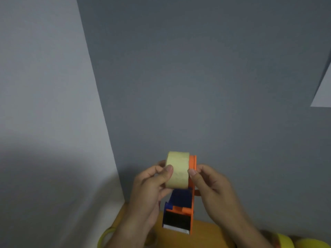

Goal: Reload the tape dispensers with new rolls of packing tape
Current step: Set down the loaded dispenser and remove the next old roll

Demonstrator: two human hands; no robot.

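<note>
So my left hand (152,183) has its grip curled round the tape roll (177,170), seated on the orange dispenser (192,185) my right hand (213,187) pinches, tape seemingly not yet threaded to the serrated blade (176,228), open air all round.

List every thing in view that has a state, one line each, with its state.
tape roll: sits against the dispenser's orange side plate, held up in the air.
tape dispenser: lifted, toothed blade end toward the camera, no tape over the blade.
left hand: grips the roll, thumb on its outer face.
right hand: pinches the dispenser's orange plate.
yellow roll: lies at the lower left, partly hidden.
</note>
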